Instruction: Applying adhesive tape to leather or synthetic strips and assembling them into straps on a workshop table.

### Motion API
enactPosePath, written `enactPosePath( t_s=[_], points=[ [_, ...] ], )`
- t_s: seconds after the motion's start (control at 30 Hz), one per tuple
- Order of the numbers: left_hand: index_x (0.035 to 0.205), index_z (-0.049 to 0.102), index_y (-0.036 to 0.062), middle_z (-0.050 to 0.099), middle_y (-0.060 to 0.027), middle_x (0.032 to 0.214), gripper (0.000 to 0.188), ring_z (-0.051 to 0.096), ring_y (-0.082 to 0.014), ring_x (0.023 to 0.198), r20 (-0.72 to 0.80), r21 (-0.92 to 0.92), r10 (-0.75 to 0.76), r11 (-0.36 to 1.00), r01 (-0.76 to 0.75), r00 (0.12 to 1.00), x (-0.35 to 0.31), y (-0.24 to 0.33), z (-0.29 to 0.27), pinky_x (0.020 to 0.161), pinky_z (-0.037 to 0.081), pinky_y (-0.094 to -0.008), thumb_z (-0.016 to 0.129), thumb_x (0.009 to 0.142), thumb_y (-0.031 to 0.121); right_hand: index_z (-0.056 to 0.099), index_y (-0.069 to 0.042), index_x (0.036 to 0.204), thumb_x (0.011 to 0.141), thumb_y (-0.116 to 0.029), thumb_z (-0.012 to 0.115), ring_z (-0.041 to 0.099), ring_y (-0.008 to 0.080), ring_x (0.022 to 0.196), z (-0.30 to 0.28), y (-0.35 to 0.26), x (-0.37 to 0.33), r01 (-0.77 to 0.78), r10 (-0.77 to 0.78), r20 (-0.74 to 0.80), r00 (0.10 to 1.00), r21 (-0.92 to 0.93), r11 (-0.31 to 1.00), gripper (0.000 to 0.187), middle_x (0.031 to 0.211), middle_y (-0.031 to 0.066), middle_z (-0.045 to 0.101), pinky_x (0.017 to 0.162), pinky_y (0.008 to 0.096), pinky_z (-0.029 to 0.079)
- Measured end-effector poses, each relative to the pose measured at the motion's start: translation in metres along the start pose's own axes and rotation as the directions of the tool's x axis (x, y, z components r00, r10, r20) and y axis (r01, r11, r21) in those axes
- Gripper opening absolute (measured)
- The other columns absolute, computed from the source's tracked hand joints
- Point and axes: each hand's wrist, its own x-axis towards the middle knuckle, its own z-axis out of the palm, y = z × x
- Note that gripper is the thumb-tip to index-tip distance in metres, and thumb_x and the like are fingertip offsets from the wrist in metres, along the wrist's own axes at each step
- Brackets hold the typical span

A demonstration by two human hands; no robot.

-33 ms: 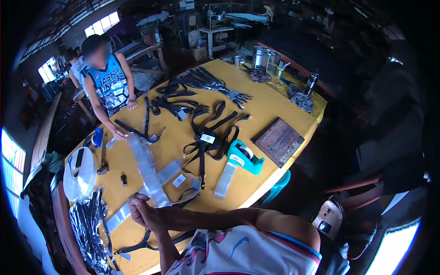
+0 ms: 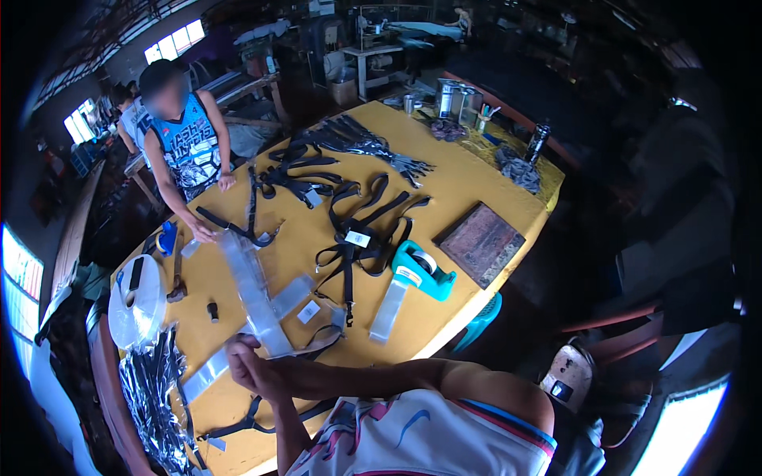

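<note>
My left hand (image 2: 255, 374) is closed, fingers curled, just above the near part of the yellow table. Whatever it may hold is hidden. From the right, my right forearm (image 2: 357, 379) crosses to meet it at the wrist; the right hand's fingers are mostly hidden there. Just beyond my hands lies a long clear plastic sleeve (image 2: 255, 293), crossing another clear strip (image 2: 208, 376). A co-worker's hand (image 2: 204, 232) touches its far end. Near my right forearm are a dark strap (image 2: 321, 341) and a white card (image 2: 309, 312). Another black strap (image 2: 250, 419) lies on the near side.
A teal tape dispenser (image 2: 423, 272) and a dark slab (image 2: 481, 243) sit on the right. Black strap harnesses (image 2: 349, 247) cover the middle. Leftward are a white roll (image 2: 146, 295), a hammer (image 2: 176, 279), a small dark cylinder (image 2: 213, 312) and plastic-wrapped bundles (image 2: 155, 397).
</note>
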Motion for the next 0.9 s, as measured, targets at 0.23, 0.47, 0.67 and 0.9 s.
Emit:
enactPosePath(
  t_s=[0.23,0.47,0.67,0.9],
  points=[
    [0.083,0.054,0.002,0.054,-0.0053,0.085,0.028,0.049,-0.0127,0.08,0.08,0.19,-0.02,0.982,0.005,0.997,-0.003,-0.002,-0.005,0.076,0.042,-0.0283,0.045,0.105,0.017,0.049,-0.006,0.134,0.105,-0.021,0.047,0.056,0.0087,0.104,0.043,-0.024,0.0,-0.14,0.158,-0.187,0.97,0.108,0.984,0.032,0.117,0.0002,0.057,0.088,0.0289,0.048],
    [0.084,0.054,-0.0023,0.056,-0.0098,0.085,0.026,0.051,-0.0158,0.082,0.026,0.0,0.013,1.0,-0.013,1.0,0.014,-0.001,-0.012,0.077,0.041,-0.0296,0.044,0.103,0.012,0.037,-0.005,0.147,0.101,-0.018,0.056,0.051,0.011,0.12,0.055,-0.032,0.002,-0.066,0.066,-0.037,0.997,-0.006,0.998,0.051,0.13,0.003,0.052,0.098,0.0344,0.044],
    [0.084,0.054,-0.0012,0.056,-0.0103,0.088,0.019,0.054,-0.0189,0.086,-0.021,0.152,0.135,0.98,-0.13,0.991,0.02,0.003,-0.006,0.079,0.043,-0.0322,0.047,0.099,0.009,0.043,-0.001,0.142,0.101,-0.019,0.056,0.056,0.0131,0.114,0.055,-0.021,-0.001,-0.086,0.056,-0.203,0.977,-0.141,0.986,0.046,0.129,0.0058,0.056,0.098,0.0329,0.046],
    [0.086,0.061,-0.0024,0.063,-0.0135,0.085,0.018,0.059,-0.022,0.082,0.177,0.359,0.141,0.912,-0.197,0.974,0.002,0.015,0.008,0.077,0.045,-0.0335,0.051,0.097,0.009,0.05,-0.002,0.131,0.104,-0.02,0.048,0.055,0.0074,0.106,0.031,-0.017,0.004,-0.082,0.033,-0.149,0.988,-0.334,0.939,0.033,0.118,0.0014,0.056,0.089,0.0265,0.048]
  ],
)
